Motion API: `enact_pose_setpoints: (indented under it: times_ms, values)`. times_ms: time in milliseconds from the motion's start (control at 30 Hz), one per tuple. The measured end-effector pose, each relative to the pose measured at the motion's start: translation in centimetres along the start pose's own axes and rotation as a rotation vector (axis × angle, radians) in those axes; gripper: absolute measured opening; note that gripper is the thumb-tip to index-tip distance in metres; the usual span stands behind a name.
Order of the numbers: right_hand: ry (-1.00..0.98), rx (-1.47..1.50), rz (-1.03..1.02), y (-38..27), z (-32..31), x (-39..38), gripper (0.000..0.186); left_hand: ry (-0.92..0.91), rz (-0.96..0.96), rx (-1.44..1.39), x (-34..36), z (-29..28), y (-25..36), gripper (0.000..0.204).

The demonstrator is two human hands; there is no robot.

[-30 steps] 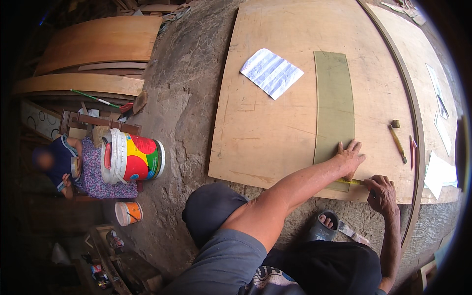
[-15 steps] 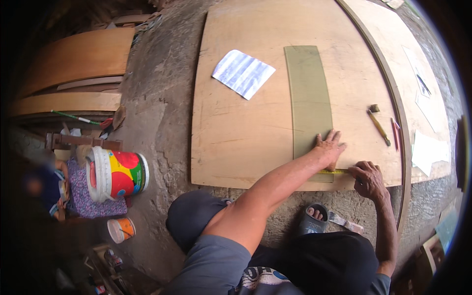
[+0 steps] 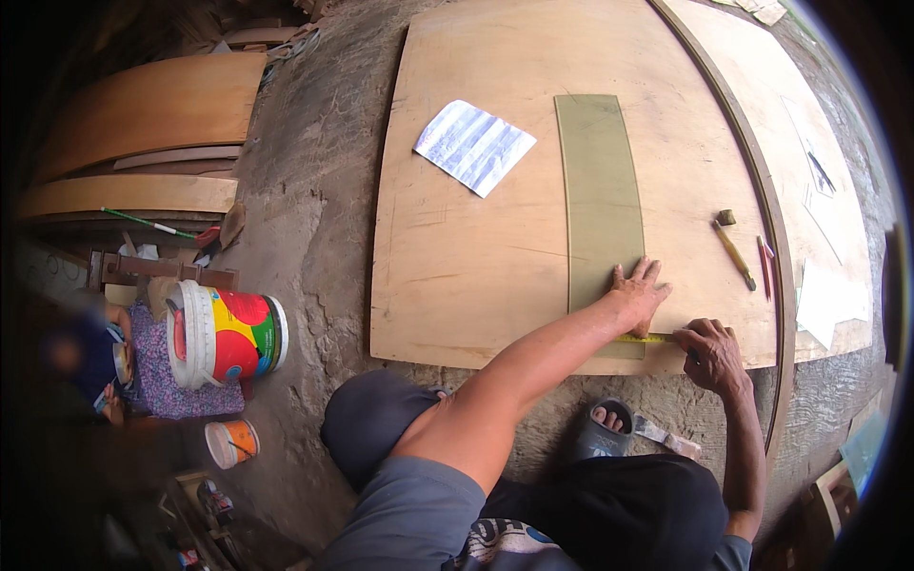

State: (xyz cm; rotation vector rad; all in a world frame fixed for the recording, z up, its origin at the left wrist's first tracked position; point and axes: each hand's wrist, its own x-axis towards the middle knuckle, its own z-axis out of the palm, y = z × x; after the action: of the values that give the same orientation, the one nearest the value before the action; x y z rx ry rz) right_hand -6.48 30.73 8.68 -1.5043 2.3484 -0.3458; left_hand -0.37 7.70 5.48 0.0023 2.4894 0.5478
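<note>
A long olive-tinted translucent strip (image 3: 598,181) lies on the plywood board (image 3: 457,266), right of a striped paper (image 3: 474,147). My left hand (image 3: 636,293) rests with spread fingers on the strip's near part, its thumb at a yellow measuring tape (image 3: 660,338) stretched crosswise near the board's front edge. My right hand (image 3: 712,354) is closed on the tape measure at the tape's right end; its casing is mostly hidden. A yellow-handled tool (image 3: 739,257), a small dark block (image 3: 725,218) and red pencils (image 3: 765,266) lie to the right.
A wooden batten (image 3: 757,171) divides my board from another with white papers (image 3: 828,300). On the left are stacked wood panels (image 3: 152,109), a seated person (image 3: 109,352), a large paint bucket (image 3: 228,333) and a small bucket (image 3: 231,444). My sandalled foot (image 3: 605,428) is below the board.
The view shifted between one second and half a second ago, so the scene sits further left. Both my hands keep nearly the same places on the strip and tape.
</note>
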Motion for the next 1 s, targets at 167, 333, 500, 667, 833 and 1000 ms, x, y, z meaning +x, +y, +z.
enact_pose_setpoints:
  times_ms: [167,333,500,667,833,1000]
  values:
    - [-0.001,0.016,0.010,-0.2,0.0,0.2,0.041,0.013,0.006,0.018,0.0,0.1,-0.1,0.111]
    - [-0.055,-0.011,0.037,-0.6,-0.5,0.2,0.045,-0.007,0.013,0.011,-0.3,-0.4,0.0,0.112]
    - [-0.037,-0.014,0.014,0.4,0.1,-0.2,0.046,-0.018,0.019,0.033,-0.1,-0.3,-0.2,0.112]
    - [-0.036,-0.026,0.031,0.8,0.5,-0.4,0.045,-0.034,0.001,0.055,-0.1,-0.3,-0.1,0.110]
    - [-0.079,-0.022,0.048,0.4,0.1,0.0,0.048,-0.044,-0.011,0.045,-0.3,-0.6,0.1,0.110]
    - [-0.019,0.011,-0.007,0.1,-0.1,0.0,0.046,-0.012,0.036,-0.047,-0.4,-0.7,-0.4,0.109]
